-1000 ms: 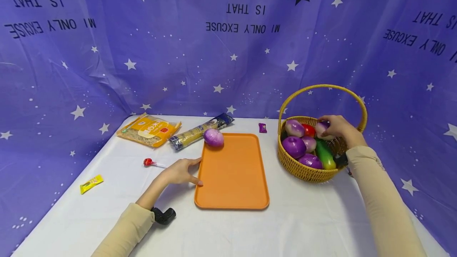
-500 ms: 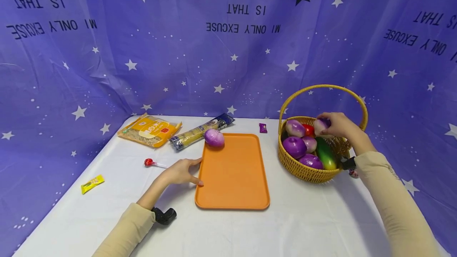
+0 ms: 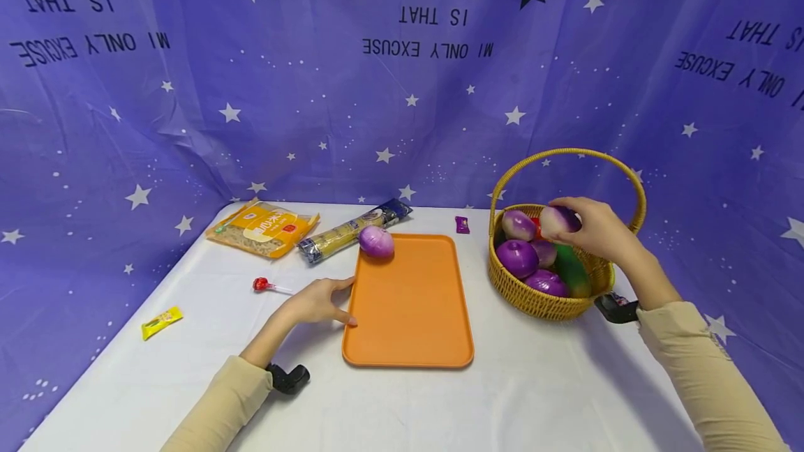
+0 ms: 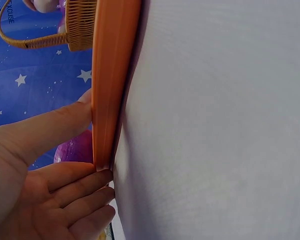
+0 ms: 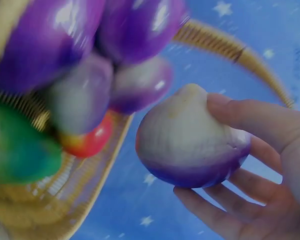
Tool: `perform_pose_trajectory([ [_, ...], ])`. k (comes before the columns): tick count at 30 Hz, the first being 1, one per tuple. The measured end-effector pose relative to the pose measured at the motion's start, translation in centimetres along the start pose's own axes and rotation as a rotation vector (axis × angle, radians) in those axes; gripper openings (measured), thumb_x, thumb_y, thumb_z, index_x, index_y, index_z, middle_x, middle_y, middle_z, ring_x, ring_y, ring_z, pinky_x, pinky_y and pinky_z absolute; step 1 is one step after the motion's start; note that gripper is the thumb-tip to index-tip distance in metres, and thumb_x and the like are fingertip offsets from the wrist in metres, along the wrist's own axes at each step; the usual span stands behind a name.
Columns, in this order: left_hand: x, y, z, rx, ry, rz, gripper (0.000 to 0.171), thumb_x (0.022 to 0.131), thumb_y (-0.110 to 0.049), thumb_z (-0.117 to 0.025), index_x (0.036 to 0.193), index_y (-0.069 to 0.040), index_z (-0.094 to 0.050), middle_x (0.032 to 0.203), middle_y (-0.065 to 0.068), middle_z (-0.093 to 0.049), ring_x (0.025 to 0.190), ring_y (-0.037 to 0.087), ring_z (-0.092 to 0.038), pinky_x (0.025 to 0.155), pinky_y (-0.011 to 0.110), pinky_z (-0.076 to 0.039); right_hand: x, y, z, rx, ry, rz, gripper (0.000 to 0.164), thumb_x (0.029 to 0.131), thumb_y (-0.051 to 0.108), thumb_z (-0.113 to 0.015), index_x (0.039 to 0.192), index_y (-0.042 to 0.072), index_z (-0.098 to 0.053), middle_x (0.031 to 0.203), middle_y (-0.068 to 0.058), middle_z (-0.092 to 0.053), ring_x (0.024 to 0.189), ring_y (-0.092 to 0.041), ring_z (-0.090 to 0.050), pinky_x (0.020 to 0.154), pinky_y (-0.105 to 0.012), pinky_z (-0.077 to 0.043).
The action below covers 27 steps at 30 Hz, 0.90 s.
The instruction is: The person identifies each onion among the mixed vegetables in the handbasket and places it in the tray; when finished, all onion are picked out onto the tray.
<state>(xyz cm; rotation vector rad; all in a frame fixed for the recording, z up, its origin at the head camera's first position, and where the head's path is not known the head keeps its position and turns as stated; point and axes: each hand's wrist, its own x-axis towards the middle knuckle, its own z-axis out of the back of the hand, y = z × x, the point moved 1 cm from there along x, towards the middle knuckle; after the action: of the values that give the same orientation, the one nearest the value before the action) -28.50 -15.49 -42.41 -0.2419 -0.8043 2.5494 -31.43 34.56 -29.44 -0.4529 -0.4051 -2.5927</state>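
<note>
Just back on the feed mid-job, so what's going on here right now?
A person's right hand has a white-and-purple vegetable in its grip, held above the wicker basket, where more vegetables lie. The left hand touches the left edge of the orange tray. One purple onion sits at the tray's far left corner.

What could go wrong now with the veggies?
The purple-and-white vegetable looks smooth and round, so it might slip from the right hand. That hand is close to the handle arching over the basket, so it could bump it. The left hand touches the orange tray, so a nudge might roll the round purple vegetable at its far-left corner.
</note>
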Motion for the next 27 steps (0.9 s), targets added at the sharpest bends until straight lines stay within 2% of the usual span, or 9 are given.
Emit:
perform_pose_trajectory([
  [7, 0.0, 0.1, 0.0, 0.004, 0.000, 0.001, 0.091, 0.070, -0.036, -0.086, 0.141, 0.003, -0.045, 0.140, 0.023, -0.048, 0.131, 0.040, -0.040, 0.109, 0.052, -0.032, -1.6, 4.1, -0.6, 0.049, -0.093, 0.039, 0.059, 0.074, 0.007, -0.083, 0.127, 0.004, -0.059, 0.122, -0.018, -0.061, 0.114, -0.039, -0.054, 0.093, -0.057, -0.046],
  [16, -0.1, 0.1, 0.0, 0.011, -0.002, -0.002, 0.090, 0.070, -0.036, -0.086, 0.140, 0.004, -0.046, 0.140, 0.023, -0.048, 0.131, 0.040, -0.040, 0.108, 0.053, -0.032, -2.8, 7.9, -2.6, 0.112, -0.192, 0.159, 0.064, 0.069, 0.006, -0.086, 0.127, 0.006, -0.060, 0.119, -0.012, -0.063, 0.105, -0.028, -0.059, 0.079, -0.045, -0.054],
  [22, -0.1, -0.1, 0.1, 0.014, 0.000, 0.004, 0.089, 0.070, -0.035, -0.086, 0.140, 0.004, -0.046, 0.140, 0.023, -0.048, 0.131, 0.040, -0.040, 0.108, 0.053, -0.032, -2.2, 9.9, -5.0, 0.167, -0.185, 0.194, 0.065, 0.072, 0.015, -0.086, 0.130, 0.009, -0.059, 0.126, -0.009, -0.061, 0.112, -0.030, -0.057, 0.090, -0.051, -0.051],
  [27, -0.1, -0.1, 0.0, 0.012, 0.000, 0.001, 0.089, 0.070, -0.035, -0.086, 0.141, 0.003, -0.046, 0.140, 0.023, -0.048, 0.131, 0.040, -0.040, 0.108, 0.053, -0.033, -1.4, 11.4, -7.1, 0.233, -0.153, 0.228, 0.062, 0.075, 0.016, -0.084, 0.131, 0.009, -0.057, 0.125, -0.005, -0.061, 0.117, -0.024, -0.055, 0.097, -0.044, -0.048],
])
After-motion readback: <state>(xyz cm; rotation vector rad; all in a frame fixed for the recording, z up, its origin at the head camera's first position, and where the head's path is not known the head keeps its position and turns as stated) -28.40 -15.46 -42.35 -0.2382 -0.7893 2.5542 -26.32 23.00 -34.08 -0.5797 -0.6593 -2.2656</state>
